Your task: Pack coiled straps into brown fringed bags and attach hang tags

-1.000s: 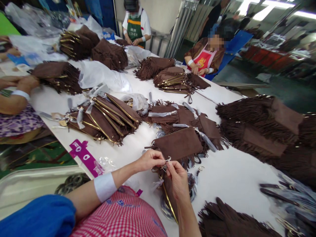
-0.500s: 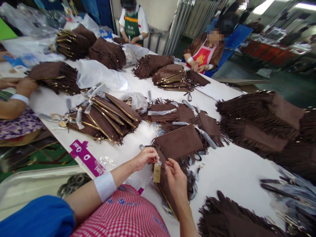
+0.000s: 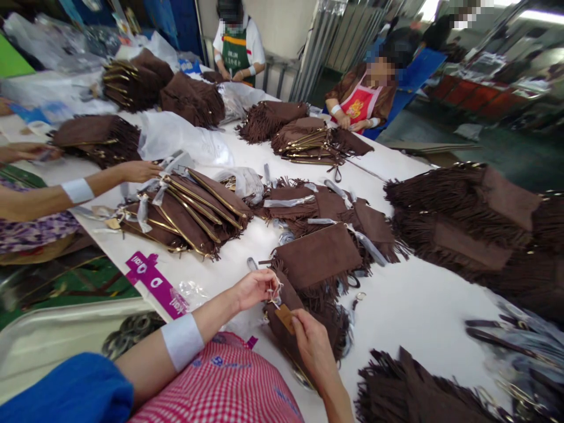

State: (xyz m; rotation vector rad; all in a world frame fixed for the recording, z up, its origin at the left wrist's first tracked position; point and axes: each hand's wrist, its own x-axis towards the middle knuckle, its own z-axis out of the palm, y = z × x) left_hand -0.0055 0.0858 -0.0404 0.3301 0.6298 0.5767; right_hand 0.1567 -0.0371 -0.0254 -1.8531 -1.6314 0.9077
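My left hand (image 3: 258,289) pinches a thin white string (image 3: 276,291) above a brown fringed bag lying on the table. A small tan hang tag (image 3: 285,318) hangs from that string, and my right hand (image 3: 312,341) grips its lower end between thumb and fingers. Beneath both hands, the brown bag (image 3: 284,346) shows a gold zipper edge near my apron; part of it is hidden by my right hand. Another brown bag (image 3: 319,252) lies flat just beyond, its fringe toward me.
Zippered bags (image 3: 198,205) are heaped at left, within reach of a co-worker's hand (image 3: 138,171). Fringed bags (image 3: 462,205) are stacked at right, with wrapped straps (image 3: 520,352) nearer. A tray (image 3: 39,341) stands at lower left. Two people work across the white table (image 3: 423,305).
My right hand has closed on the tag, which now tilts toward it instead of hanging straight. A co-worker's arm has reached in from the left to the zippered bags.
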